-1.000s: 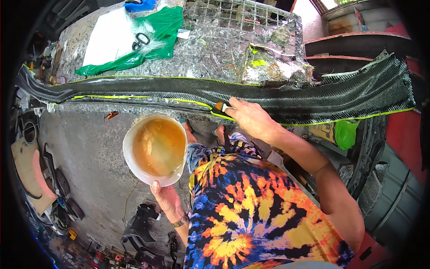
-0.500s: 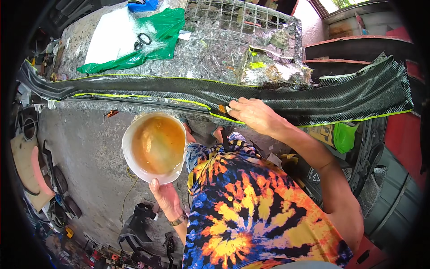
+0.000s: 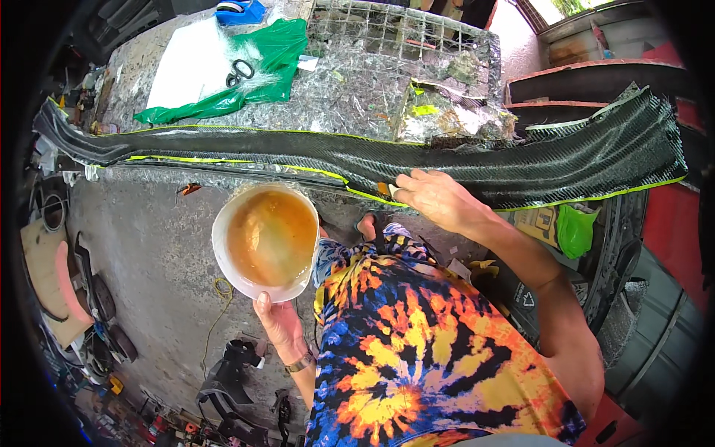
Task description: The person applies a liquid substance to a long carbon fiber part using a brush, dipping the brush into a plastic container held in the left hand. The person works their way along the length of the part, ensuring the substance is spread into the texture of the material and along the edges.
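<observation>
My left hand (image 3: 280, 325) grips the lower rim of a white plastic tub (image 3: 221, 249) from below, thumb on the outside. Amber liquid (image 3: 268, 238) with small bubbles fills part of the tub. In front of me a long black woven carbon-fibre sheet (image 3: 261, 147) lies over a curved mould edged with yellow-green tape (image 3: 342, 179). My right hand (image 3: 436, 197) is closed over the sheet near its middle. Between its fingers sits a small orange-brown and white tool (image 3: 385, 189), brush-like, mostly covered by the hand and touching the sheet's near edge.
Behind the mould stands a stained worktable (image 3: 350, 97) with black-handled scissors (image 3: 240, 72), white fibre cloth (image 3: 182, 67), a green plastic sheet (image 3: 287, 56) and a blue tape dispenser (image 3: 240, 11). Below right hangs a green bag (image 3: 575, 231). Black parts (image 3: 231, 380) lie on the floor.
My right hand with the small tool has slid a little to the right along the sheet's near edge. The tub has shifted slightly to the right.
</observation>
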The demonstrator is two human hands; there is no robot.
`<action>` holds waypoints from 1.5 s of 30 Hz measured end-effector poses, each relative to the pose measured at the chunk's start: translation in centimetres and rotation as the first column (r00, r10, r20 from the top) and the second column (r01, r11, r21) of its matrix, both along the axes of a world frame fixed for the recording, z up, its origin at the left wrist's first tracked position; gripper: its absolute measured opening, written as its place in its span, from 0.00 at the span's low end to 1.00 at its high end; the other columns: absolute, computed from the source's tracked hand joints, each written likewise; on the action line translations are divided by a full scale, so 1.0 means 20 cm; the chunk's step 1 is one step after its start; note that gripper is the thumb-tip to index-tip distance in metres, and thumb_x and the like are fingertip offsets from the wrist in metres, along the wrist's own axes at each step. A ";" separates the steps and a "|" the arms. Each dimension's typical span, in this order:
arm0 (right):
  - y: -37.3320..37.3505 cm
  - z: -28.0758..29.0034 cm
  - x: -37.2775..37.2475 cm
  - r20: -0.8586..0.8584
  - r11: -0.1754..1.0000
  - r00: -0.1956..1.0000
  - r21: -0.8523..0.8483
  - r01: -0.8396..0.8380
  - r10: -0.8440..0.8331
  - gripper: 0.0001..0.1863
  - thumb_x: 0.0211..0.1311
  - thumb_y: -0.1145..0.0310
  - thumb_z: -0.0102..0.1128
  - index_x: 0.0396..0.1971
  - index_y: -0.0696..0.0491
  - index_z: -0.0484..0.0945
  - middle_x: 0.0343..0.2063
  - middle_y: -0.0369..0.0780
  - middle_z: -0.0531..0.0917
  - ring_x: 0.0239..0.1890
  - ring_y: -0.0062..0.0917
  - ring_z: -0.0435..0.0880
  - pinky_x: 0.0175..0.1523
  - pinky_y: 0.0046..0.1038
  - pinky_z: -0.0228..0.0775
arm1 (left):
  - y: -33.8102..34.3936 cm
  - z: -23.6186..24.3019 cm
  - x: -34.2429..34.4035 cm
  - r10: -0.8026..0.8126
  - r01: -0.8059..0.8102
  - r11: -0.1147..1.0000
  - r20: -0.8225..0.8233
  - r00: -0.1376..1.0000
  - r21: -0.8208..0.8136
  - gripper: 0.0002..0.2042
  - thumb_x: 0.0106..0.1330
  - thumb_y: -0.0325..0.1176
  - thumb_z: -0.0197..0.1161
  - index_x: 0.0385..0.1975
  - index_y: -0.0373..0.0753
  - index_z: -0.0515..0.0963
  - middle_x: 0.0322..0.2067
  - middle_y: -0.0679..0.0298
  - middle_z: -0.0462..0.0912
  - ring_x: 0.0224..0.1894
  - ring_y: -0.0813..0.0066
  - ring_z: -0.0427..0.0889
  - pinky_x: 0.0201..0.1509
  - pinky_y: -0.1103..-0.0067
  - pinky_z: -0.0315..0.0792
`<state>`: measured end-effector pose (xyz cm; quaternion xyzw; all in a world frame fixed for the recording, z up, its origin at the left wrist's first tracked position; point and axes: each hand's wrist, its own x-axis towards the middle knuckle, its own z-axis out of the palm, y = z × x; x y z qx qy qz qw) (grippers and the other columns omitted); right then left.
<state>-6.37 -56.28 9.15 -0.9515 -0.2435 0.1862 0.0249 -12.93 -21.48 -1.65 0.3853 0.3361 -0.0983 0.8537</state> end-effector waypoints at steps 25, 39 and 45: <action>0.01 0.07 -0.08 -0.119 0.967 0.961 0.012 0.254 -0.251 0.04 0.58 0.72 0.50 0.31 0.56 0.71 0.28 0.42 0.75 0.38 0.37 0.78 0.41 0.37 0.71 | -0.01 0.00 0.06 -0.097 0.096 0.995 -0.032 0.995 -0.022 0.37 0.54 0.41 0.69 0.62 0.33 0.59 0.59 0.56 0.67 0.61 0.63 0.68 0.65 0.65 0.63; 0.09 -0.16 -0.05 -0.138 0.881 0.907 0.220 0.419 -0.397 0.07 0.64 0.68 0.53 0.38 0.55 0.74 0.32 0.45 0.79 0.37 0.43 0.79 0.41 0.40 0.71 | -0.03 0.02 0.02 -0.077 0.077 0.996 -0.016 0.997 -0.034 0.37 0.55 0.40 0.69 0.62 0.33 0.59 0.57 0.57 0.69 0.59 0.65 0.71 0.64 0.66 0.65; 0.08 -0.17 -0.07 -0.100 0.881 0.916 0.251 0.402 -0.389 0.07 0.64 0.68 0.53 0.37 0.55 0.73 0.30 0.45 0.78 0.36 0.42 0.79 0.39 0.40 0.71 | -0.03 0.05 0.04 -0.104 0.104 0.994 -0.029 0.994 -0.020 0.37 0.55 0.39 0.69 0.61 0.33 0.59 0.57 0.56 0.69 0.59 0.65 0.71 0.64 0.67 0.65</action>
